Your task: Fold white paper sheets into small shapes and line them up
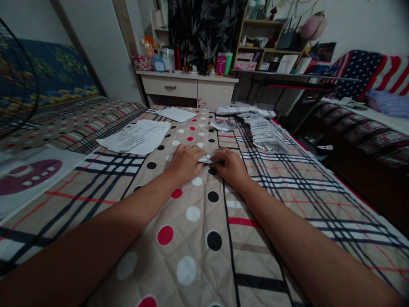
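Note:
Between my two hands is a small piece of folded white paper (208,157), held low over the bedspread. My left hand (187,163) is closed with its fingertips on the paper's left end. On the other end, my right hand (230,166) pinches it between thumb and fingers. Part of the paper is hidden behind the fingers. Just beyond lies another folded paper piece (224,125), greyish inside. To its right a long row of stacked folded papers (263,132) leans along the bed.
Printed sheets (139,136) and a blank-looking sheet (175,114) lie at the left. A plastic bag with a purple print (70,160) is nearer. A white bundle (243,111) sits behind the row. Beyond the bed stand a drawer cabinet (185,87) and a fan (19,76) at far left.

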Tool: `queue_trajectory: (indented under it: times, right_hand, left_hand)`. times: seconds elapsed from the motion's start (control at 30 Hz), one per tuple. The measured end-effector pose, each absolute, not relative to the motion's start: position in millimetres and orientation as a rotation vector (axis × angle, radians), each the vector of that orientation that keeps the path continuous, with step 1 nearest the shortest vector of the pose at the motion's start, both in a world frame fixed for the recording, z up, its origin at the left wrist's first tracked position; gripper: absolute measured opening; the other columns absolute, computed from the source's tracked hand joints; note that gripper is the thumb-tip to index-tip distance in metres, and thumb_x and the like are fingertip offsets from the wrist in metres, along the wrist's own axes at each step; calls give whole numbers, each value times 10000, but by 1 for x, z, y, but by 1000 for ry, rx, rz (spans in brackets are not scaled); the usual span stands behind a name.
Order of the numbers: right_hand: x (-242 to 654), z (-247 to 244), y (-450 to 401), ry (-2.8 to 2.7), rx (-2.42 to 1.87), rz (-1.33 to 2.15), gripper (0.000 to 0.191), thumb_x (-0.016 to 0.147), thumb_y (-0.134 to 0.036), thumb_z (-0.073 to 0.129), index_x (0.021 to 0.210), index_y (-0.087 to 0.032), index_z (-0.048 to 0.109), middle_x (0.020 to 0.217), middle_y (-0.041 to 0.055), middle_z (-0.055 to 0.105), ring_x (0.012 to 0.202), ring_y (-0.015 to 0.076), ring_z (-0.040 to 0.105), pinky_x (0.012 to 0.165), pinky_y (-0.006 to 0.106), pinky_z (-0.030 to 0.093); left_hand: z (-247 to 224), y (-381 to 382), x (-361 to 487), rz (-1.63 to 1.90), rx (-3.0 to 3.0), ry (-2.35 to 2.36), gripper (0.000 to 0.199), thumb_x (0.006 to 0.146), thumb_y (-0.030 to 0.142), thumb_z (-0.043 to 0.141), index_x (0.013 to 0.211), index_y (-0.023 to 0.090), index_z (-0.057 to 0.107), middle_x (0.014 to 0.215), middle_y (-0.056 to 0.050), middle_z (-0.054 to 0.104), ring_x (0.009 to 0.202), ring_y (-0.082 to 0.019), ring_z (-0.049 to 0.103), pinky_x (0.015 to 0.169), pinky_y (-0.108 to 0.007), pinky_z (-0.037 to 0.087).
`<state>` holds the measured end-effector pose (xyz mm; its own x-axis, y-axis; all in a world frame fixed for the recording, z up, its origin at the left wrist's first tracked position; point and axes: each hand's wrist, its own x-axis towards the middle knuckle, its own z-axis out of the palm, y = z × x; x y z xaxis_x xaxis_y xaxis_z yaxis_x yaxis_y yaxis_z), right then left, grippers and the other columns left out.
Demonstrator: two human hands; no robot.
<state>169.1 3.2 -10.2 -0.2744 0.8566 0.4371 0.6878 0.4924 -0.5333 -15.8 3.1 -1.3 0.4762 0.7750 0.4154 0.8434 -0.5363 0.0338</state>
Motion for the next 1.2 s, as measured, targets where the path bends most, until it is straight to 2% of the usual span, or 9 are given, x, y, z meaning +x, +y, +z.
queue_trajectory:
  times: [0.2, 0.27, 0.4, 0.5, 0.63, 0.7, 0.87, 1.0, 1.2]
  right_hand:
    - [166, -8, 2, -2076, -1281, 293, 50, 787, -173, 711, 808, -202, 745, 1012, 80, 727, 950, 233, 659, 819, 332, 482]
    - [167, -8, 3, -2070, -1278, 302, 33, 788, -211, 720, 801, -193, 744, 965, 80, 728, 919, 228, 656, 794, 324, 474]
    - [168, -10, 5, -2012, -1256, 389, 112, 799, -257, 699, 719, -182, 722, 798, 46, 714, 761, 185, 633, 687, 284, 448]
    - [169, -12, 5, -1897, -1261, 515, 176, 794, -325, 693, 726, -166, 725, 680, 24, 679, 642, 162, 589, 593, 265, 414]
    - [167, -13, 4, -1712, -1260, 705, 216, 738, -363, 720, 773, -151, 735, 655, 19, 673, 592, 155, 564, 547, 265, 406]
    - [166, -12, 3, -1645, -1230, 762, 204, 703, -349, 737, 758, -153, 721, 673, 22, 683, 597, 158, 572, 557, 272, 424]
    - [166, -9, 1, -1637, -1067, 715, 125, 675, -278, 728, 648, -179, 656, 790, 40, 716, 741, 184, 641, 681, 296, 490]
    - [165, -7, 0, -1685, -1018, 599, 92, 665, -242, 724, 643, -189, 652, 879, 49, 722, 846, 196, 652, 743, 300, 497]
    - [162, -8, 0, -1535, -1074, 801, 148, 655, -300, 727, 728, -179, 685, 695, 6, 675, 607, 141, 571, 573, 259, 443]
  left_hand:
    - [2, 0, -15, -525, -2454, -1316, 178, 826, 263, 648, 954, 276, 771, 1190, -79, 671, 1187, -330, 515, 1122, -603, 199]
    - [1, 1, -15, -567, -2484, -1344, 164, 833, 283, 654, 939, 284, 780, 1160, -73, 685, 1177, -323, 525, 1130, -610, 184]
    - [-3, 6, -16, -740, -2575, -1456, 140, 855, 323, 652, 885, 278, 781, 1042, -56, 726, 1045, -281, 603, 1038, -553, 331]
    - [-6, 11, -17, -933, -2597, -1531, 106, 814, 312, 708, 787, 223, 759, 924, -51, 736, 881, -232, 641, 887, -435, 446]
    - [-10, 15, -18, -1269, -2588, -1552, 110, 735, 272, 779, 752, 185, 715, 841, -35, 715, 765, -180, 642, 722, -312, 486]
    - [-11, 15, -18, -1389, -2548, -1544, 170, 692, 264, 808, 799, 186, 701, 848, -25, 713, 788, -179, 652, 727, -300, 498]
    - [-12, 16, -18, -1598, -2545, -1623, 541, 622, 208, 838, 1128, 206, 644, 945, -34, 738, 867, -189, 692, 797, -317, 545]
    - [-9, 15, -18, -1588, -2602, -1720, 346, 641, 202, 820, 972, 184, 725, 964, -53, 763, 900, -221, 712, 822, -338, 561]
    - [-3, 11, -16, -1687, -2528, -1661, 257, 638, 130, 793, 887, 176, 749, 868, -20, 767, 816, -187, 704, 776, -297, 567]
